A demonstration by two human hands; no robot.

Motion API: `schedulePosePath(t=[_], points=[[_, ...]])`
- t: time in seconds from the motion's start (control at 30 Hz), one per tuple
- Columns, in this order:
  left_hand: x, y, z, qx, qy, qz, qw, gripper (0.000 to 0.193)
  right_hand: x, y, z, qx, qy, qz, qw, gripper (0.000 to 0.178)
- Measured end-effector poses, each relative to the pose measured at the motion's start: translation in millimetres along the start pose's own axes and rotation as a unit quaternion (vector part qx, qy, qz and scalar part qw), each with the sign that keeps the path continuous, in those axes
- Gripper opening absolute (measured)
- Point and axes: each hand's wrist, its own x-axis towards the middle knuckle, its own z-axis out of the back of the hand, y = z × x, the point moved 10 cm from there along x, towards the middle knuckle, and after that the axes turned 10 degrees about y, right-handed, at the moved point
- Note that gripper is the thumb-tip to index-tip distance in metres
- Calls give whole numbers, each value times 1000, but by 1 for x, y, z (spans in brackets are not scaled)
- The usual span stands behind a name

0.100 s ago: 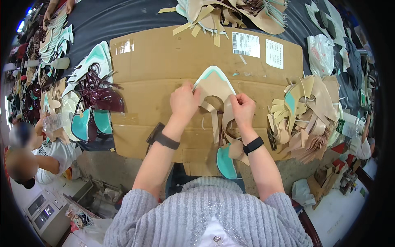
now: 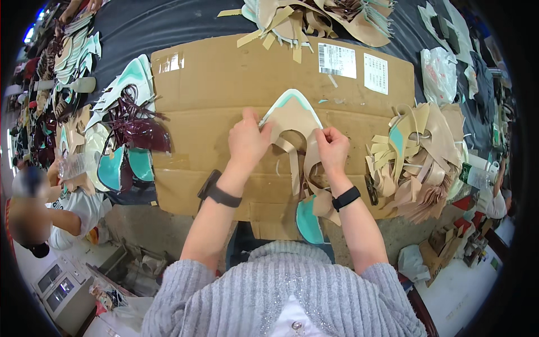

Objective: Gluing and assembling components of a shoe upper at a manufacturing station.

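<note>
A beige shoe upper with a pointed toe and a white and teal edge lies over the cardboard, its toe pointing away from me. My left hand is at its left edge, thumb on the material and index finger raised a little apart; the fingers beneath are hidden. On the opposite edge, my right hand pinches the upper between thumb and bent fingers. Beige straps hang from it toward me. A teal-lined heel piece dangles over the near edge of the cardboard, by my right wrist.
A cardboard sheet covers the black-topped table. Beige upper pieces are heaped at the right, with more at the far edge. Dark red and teal pieces lie left. Another person is at the left; a plastic bag sits far right.
My left hand has shifted slightly left and its index finger has lifted away from the upper's edge. My right hand and the upper stay almost where they were.
</note>
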Motion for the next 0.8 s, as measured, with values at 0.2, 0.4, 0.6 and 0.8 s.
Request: schedulePosePath(t=[0.2,0.4,0.6,0.8], points=[[-15,44,-5,-187,130,16,974,35,1,-9,5,-10,-17,28,999,24],[-17,48,-1,-218,119,64,966,37,6,-3,1,30,4,2,1000,22],[-19,50,1,-188,101,69,974,38,6,-5,1,27,7,7,1000,22],[-19,53,1,-192,98,81,973,37,5,-7,1,39,12,6,999,22]])
